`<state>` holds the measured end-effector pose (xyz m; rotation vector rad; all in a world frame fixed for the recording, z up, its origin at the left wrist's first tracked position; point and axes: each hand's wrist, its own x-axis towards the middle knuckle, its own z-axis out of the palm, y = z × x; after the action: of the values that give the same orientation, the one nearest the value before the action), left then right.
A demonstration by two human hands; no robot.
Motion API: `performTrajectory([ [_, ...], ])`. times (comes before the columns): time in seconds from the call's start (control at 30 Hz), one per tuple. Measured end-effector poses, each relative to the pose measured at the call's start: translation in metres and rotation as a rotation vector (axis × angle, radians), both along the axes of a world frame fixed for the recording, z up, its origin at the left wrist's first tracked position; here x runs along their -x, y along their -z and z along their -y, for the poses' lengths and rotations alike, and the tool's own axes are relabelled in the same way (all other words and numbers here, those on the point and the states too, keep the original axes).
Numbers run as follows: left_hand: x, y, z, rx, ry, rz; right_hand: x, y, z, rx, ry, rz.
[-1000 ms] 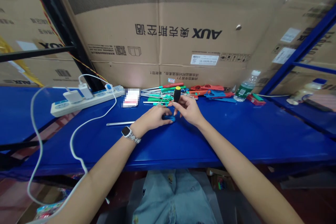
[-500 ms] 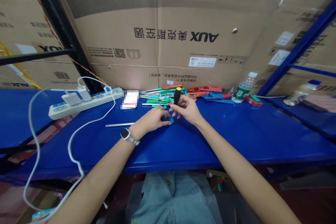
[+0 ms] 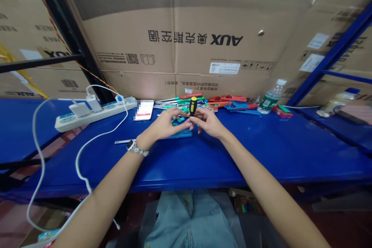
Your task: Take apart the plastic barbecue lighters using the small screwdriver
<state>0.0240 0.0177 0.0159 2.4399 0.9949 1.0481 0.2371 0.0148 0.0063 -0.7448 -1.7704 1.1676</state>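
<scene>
A screwdriver [image 3: 193, 107] with a black and yellow handle stands upright between my hands, its lower part hidden by fingers. My right hand [image 3: 209, 122] grips it from the right, low on the handle. From the left, the thumb and fingertips of my left hand [image 3: 165, 124] close in at the same spot. Under my left hand lies a tool with a blue handle [image 3: 181, 134], its metal shaft [image 3: 121, 142] pointing left. Just behind my hands is a pile of screwdrivers [image 3: 181, 100] with green and red handles.
A phone [image 3: 144, 110] and a white power strip [image 3: 87, 118] with cables are on the left. Red and blue tools [image 3: 242, 108], a water bottle [image 3: 269, 99] and a small red box [image 3: 281, 112] lie to the right. A large carton [image 3: 186, 15] forms the back.
My left hand has lifted off the blue-handled tool and come to the upright screwdriver. The screwdriver has shifted slightly left in my right hand. The blue handle now shows more.
</scene>
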Motion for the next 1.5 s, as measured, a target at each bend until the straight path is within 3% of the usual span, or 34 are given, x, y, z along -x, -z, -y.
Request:
performTrajectory([
  [0.1, -0.004, -0.025, -0.004, 0.072, 0.007, 0.254, 0.001, -0.001, 0.001, 0.011, -0.005, 0.02],
  [0.2, -0.015, -0.045, -0.009, 0.158, 0.164, 0.299, 0.0, -0.002, 0.002, 0.019, 0.004, 0.015],
  [0.27, -0.023, -0.051, -0.014, 0.186, 0.22, 0.314, -0.002, -0.002, 0.001, 0.017, 0.013, 0.002],
  [0.5, -0.042, -0.033, -0.021, 0.15, 0.193, 0.511, 0.003, -0.002, 0.002, -0.007, 0.052, 0.005],
  [0.67, -0.051, -0.025, -0.014, 0.031, 0.078, 0.594, 0.019, 0.001, 0.0, -0.129, 0.318, -0.08],
  [0.73, -0.052, -0.026, -0.01, 0.003, 0.064, 0.574, 0.021, 0.002, -0.001, -0.116, 0.35, -0.087],
  [0.9, -0.047, -0.029, -0.003, 0.04, 0.125, 0.481, 0.013, -0.005, -0.002, -0.057, 0.236, -0.043],
  [1.07, -0.046, -0.027, -0.004, 0.049, 0.128, 0.51, 0.009, -0.011, 0.003, -0.064, 0.101, 0.024],
  [1.13, -0.047, -0.024, -0.006, -0.04, 0.075, 0.535, 0.012, -0.008, 0.004, -0.101, 0.123, 0.031],
  [1.33, -0.047, -0.015, -0.013, -0.609, -0.196, 0.404, 0.026, 0.008, 0.001, -0.195, 0.409, -0.087],
  [1.43, -0.044, -0.017, -0.009, -0.688, -0.293, 0.257, 0.024, 0.01, 0.0, -0.179, 0.353, -0.092],
  [1.5, -0.042, -0.02, -0.006, -0.676, -0.283, 0.201, 0.021, 0.007, 0.001, -0.151, 0.277, -0.07],
])
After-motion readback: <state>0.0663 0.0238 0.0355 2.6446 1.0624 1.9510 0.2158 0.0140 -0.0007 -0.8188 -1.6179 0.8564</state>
